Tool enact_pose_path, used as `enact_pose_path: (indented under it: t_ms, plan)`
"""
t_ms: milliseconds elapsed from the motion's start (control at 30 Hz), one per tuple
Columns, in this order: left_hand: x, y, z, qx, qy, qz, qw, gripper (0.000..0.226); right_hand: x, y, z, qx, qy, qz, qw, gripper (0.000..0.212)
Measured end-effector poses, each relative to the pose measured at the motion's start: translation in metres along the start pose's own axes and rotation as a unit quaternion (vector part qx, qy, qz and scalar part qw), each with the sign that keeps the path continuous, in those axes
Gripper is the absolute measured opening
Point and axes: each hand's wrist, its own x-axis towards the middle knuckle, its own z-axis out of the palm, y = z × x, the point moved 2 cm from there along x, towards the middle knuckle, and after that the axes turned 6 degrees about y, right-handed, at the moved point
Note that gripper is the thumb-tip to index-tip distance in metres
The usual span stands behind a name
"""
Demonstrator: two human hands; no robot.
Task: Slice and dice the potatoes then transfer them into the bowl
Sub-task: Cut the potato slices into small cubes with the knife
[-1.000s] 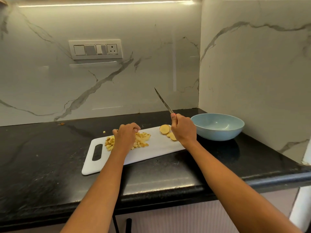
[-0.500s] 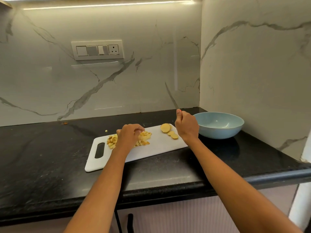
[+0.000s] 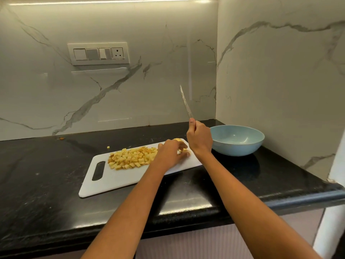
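Right hand (image 3: 199, 140) fingers gripping raised knife (image 3: 185, 102), left hand (image 3: 170, 152) fingers curled on potato slices (image 3: 183, 150)

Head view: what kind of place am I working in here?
Most likely a home kitchen: a black stone counter against marble-look walls with a switch panel, and a white cutting board of diced potato.

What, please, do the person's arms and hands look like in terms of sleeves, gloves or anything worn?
Both forearms are bare as far as the view reaches, with no sleeve showing. The left hand and right hand wear no gloves, and no watch, bracelet or ring can be seen. No markings show.
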Motion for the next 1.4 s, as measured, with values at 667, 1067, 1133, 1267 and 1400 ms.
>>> enact_pose_path:
  t_ms: [667,1067,1133,1267,1400]
  plan:
    - [-0.051,-0.031,-0.026,-0.016,0.047,-0.077,0.996,0.018,-0.021,-0.007,-0.014,-0.1,-0.125,0.006,0.987,0.031]
    - [-0.058,-0.014,-0.026,-0.037,0.099,-0.115,0.988,0.015,-0.099,-0.032,-0.056,-0.374,-0.229,-0.115,0.891,0.031]
    - [-0.06,-0.011,-0.026,-0.03,0.103,-0.125,0.986,0.017,-0.101,-0.037,-0.059,-0.378,-0.228,-0.098,0.892,0.03]
    - [-0.064,-0.006,-0.026,-0.01,0.111,-0.141,0.984,0.017,-0.102,-0.045,-0.062,-0.365,-0.246,-0.055,0.896,0.027]
    - [-0.065,-0.006,-0.025,-0.032,0.114,-0.156,0.981,0.016,-0.102,-0.047,-0.065,-0.366,-0.25,-0.042,0.896,0.027]
